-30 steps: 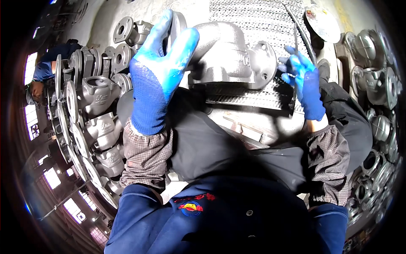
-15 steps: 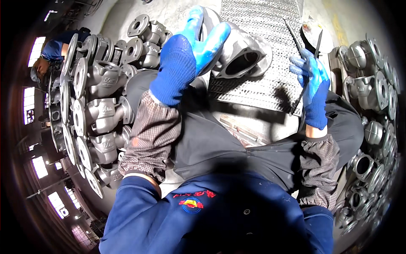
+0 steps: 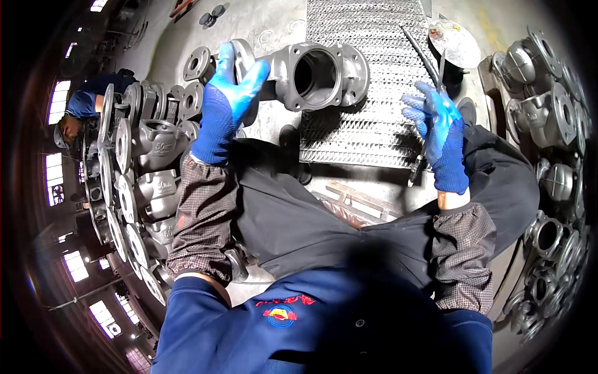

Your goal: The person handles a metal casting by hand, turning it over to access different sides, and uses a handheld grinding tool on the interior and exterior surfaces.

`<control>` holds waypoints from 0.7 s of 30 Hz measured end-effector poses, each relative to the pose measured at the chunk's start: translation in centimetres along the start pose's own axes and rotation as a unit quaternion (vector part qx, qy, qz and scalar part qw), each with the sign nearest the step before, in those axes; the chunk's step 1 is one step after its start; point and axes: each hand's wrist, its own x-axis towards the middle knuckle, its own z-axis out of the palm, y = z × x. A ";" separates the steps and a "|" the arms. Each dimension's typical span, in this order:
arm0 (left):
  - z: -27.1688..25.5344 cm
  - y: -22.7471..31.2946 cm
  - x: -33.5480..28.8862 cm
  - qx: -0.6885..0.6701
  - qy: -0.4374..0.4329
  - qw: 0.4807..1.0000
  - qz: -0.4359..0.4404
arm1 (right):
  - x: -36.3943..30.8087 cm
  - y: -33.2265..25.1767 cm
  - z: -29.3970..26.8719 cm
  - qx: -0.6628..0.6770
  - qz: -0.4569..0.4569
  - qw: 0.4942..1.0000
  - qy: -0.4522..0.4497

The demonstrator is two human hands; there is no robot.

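Note:
My left hand (image 3: 225, 103), in a blue work glove, grips the left end flange of a grey cast-metal valve body (image 3: 283, 78). The valve body lies sideways over a perforated metal grate (image 3: 386, 134), its wide round bolted opening facing up toward me. Its far right end is a second flange (image 3: 356, 75). On the right, my gloved right hand (image 3: 441, 121) has its fingers curled loosely round a thin dark rod-shaped tool (image 3: 416, 168). One end of the tool shows above the hand and the other below it; its exact kind I cannot make out.
Another dark rod (image 3: 418, 50) slants across the grate near a round, stained white-topped stand (image 3: 453, 43). Stacked valve bodies (image 3: 161, 146) line the left, and more castings (image 3: 548, 124) the right. A person (image 3: 87, 103) is at far left. Flat bars (image 3: 355, 202) lie between my legs.
My left hand has moved left and turned the valve body, so its wide opening now faces up toward me. My right hand has shifted slightly left and down with the rod-shaped tool.

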 end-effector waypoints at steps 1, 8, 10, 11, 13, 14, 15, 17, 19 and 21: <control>-0.4 1.2 0.1 0.023 -0.015 0.999 -0.021 | 0.4 0.5 -0.2 0.006 0.017 1.000 -0.009; -0.8 -0.3 3.6 0.000 -0.026 0.998 0.049 | 1.2 1.4 -0.4 0.072 0.122 0.984 -0.107; -0.4 -1.1 5.0 0.001 -0.016 0.997 0.070 | 1.3 0.7 -0.6 0.076 0.136 0.979 -0.131; -0.4 -1.5 5.6 0.025 -0.018 0.994 0.100 | 1.2 0.2 -0.4 0.044 0.145 0.980 -0.127; -1.6 -4.9 7.5 0.217 -0.006 0.901 0.376 | 1.3 -0.8 0.4 0.014 0.157 0.980 -0.118; -1.1 -5.5 8.5 0.251 0.039 0.850 0.462 | 1.4 -0.8 0.3 0.010 0.158 0.981 -0.113; -0.8 -5.8 8.9 0.247 0.030 0.860 0.445 | 1.6 -1.1 0.5 -0.013 0.172 0.980 -0.101; -0.8 -5.6 9.4 0.193 0.003 0.916 0.351 | 2.1 -1.2 0.9 0.015 0.193 0.977 -0.095; -0.5 -5.0 9.9 0.055 -0.003 0.979 0.194 | 2.5 -1.2 1.4 0.018 0.209 0.974 -0.091; -0.6 -5.4 10.1 0.064 -0.021 0.969 0.237 | 2.8 -1.3 1.6 -0.015 0.198 0.976 -0.089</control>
